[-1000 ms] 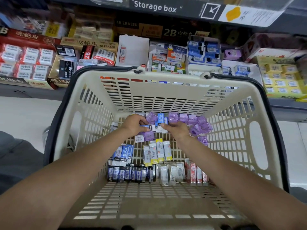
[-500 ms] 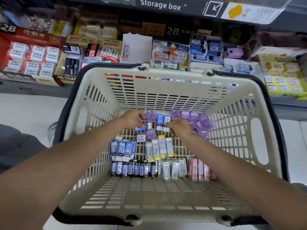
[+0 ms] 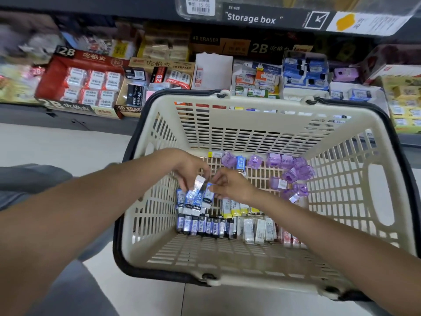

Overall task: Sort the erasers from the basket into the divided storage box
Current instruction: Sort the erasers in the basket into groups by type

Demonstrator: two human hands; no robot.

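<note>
A cream plastic basket [image 3: 373, 190] with a black rim holds many erasers. My left hand [image 3: 190, 167] pinches a blue-and-white eraser [image 3: 197, 183] just above a group of like blue erasers [image 3: 189, 201] at the basket's left. My right hand [image 3: 230, 184] pinches another blue-and-white eraser [image 3: 208, 193] beside it. Dark blue erasers [image 3: 200, 225] lie in a row below, then white ones [image 3: 255, 230] and red ones [image 3: 288, 237]. Purple clear-cased erasers [image 3: 289, 172] lie scattered at the far right. One blue eraser [image 3: 241, 162] lies among them.
Behind the basket a shelf carries the divided storage boxes [image 3: 257, 80] with eraser packs, a red 2B carton [image 3: 79, 80] and a blue pack box [image 3: 305, 69]. A label reading "Storage box" [image 3: 250, 18] hangs above. The basket stands on a pale tiled floor [image 3: 57, 144].
Both hands moved from the far purple and blue erasers toward the near left, each now with a blue-and-white eraser over the blue group. The view shifted left.
</note>
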